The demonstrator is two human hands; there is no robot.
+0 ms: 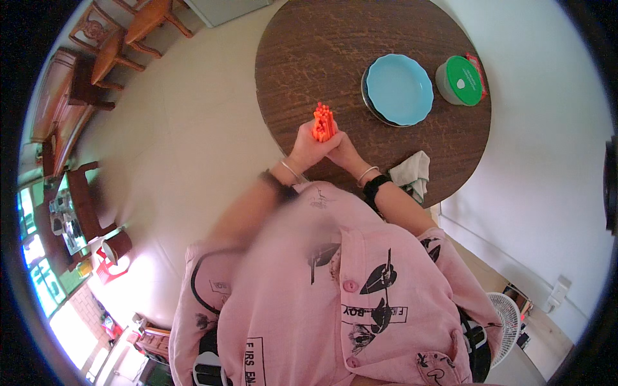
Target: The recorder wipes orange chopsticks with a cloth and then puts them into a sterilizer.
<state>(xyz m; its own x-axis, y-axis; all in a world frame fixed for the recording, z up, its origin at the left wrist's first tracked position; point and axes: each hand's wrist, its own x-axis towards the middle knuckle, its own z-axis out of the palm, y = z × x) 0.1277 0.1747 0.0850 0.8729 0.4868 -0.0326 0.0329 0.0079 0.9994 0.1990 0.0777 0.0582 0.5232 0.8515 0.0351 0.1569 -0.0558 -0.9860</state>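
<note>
Both my hands are wrapped around one bundle of thin, bright orange sticks [323, 124]. The ends of the sticks point up toward me, with a few standing slightly higher at the far side; their material is hard to tell. My left hand [307, 147] grips the bundle from the left, its thumb across the near side. From the right, my right hand [344, 148] closes around it, partly hidden behind the left thumb. The hands are over the near left edge of a round, dark wood-grain table [314, 53].
A light blue scalloped dish [400, 89] rests on another dish, right of my hands. Beyond it stand a green-lidded tub [461, 82] and a red packet [477, 72]. A folded cloth [413, 173] lies near my right forearm. A white wall [526, 120] borders the table; wooden chairs [108, 55] stand far left.
</note>
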